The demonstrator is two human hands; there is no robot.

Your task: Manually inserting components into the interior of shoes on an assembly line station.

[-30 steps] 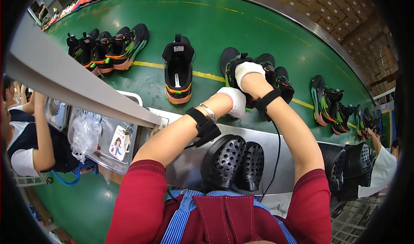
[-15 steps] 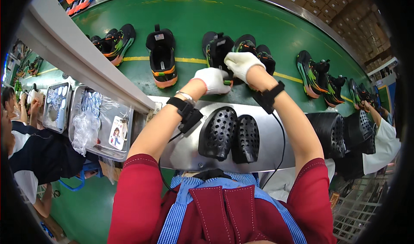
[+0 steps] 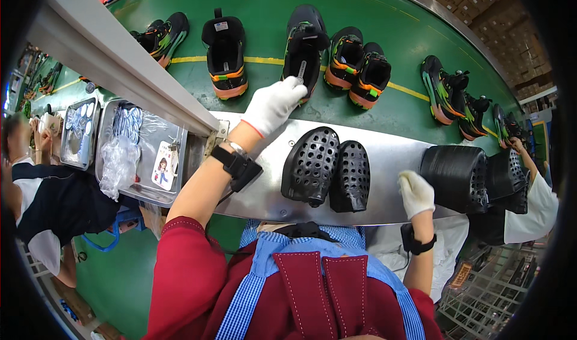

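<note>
Left grip [image 3: 273, 104] pinching a shoe's [image 3: 305, 42] tongue tag; right grip [image 3: 416, 193] loosely curled, empty.

— What is carrying everything here?

— A green belt [image 3: 384, 15] is curving across the top of the frame, with a yellow line [image 3: 264, 60] running along it. A metal shelf [image 3: 390, 160] is sitting just below it, across the middle.

— What is lying on the belt?

— A black and orange shoe [image 3: 225, 56] at upper centre, a dark shoe [image 3: 305, 42] right of it, then a pair of shoes [image 3: 360, 69]. Another shoe [image 3: 161, 35] is lying at upper left, and more shoes [image 3: 448, 91] at upper right.

— And on the shelf?

— Two black perforated forms [image 3: 329, 170] are sitting at centre, touching. A larger black form [image 3: 455, 176] is sitting to the right. Metal trays [image 3: 141, 190] are sitting at the left.
</note>
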